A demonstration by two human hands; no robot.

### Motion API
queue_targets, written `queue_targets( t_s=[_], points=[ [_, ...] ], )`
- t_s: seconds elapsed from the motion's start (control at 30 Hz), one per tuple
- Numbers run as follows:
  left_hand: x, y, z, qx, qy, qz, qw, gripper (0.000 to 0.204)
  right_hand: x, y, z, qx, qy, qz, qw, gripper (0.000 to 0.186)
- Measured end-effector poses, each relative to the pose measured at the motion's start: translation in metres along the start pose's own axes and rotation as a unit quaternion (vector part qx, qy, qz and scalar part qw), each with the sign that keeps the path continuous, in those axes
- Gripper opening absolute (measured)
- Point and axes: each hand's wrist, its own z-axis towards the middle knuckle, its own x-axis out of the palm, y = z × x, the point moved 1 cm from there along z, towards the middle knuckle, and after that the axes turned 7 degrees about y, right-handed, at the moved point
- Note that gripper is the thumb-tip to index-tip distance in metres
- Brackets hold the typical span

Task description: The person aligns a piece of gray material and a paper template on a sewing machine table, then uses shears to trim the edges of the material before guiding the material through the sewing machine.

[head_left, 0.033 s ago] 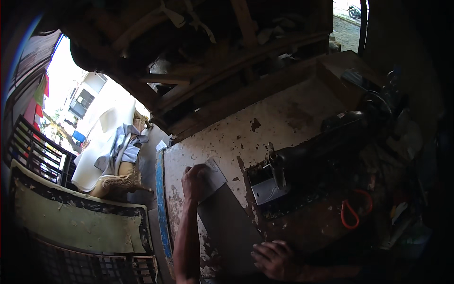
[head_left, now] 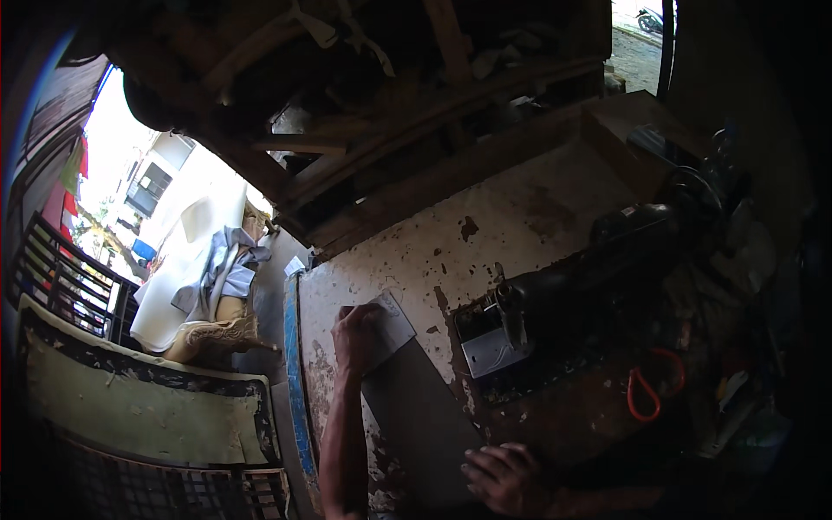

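The card [head_left: 396,327] extends rightward from the left hand [head_left: 353,340], fingers curled, grip unclear; the right hand [head_left: 510,482], loosely spread, lies apart.

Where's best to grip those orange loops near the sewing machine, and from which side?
Probably the lower loop, at its rounded near end, with the right hand coming from the left and near side: that end is uncovered and closer to the hand. The black sewing machine sits beyond.
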Motion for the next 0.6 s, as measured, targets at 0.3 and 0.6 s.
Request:
queue_targets(
  t_s=[0.3,0.6],
  points=[
    [-0.006,0.020,0.000,0.041,-0.033,-0.009,0.999,0.028,-0.001,0.007,0.009,0.030,-0.029,0.063,0.997,0.031],
    [-0.004,0.014,-0.003,0.001,-0.042,-0.006,0.999,0.023,-0.004,0.010,0.015,0.058,-0.051,0.066,0.995,0.028]
  ],
)
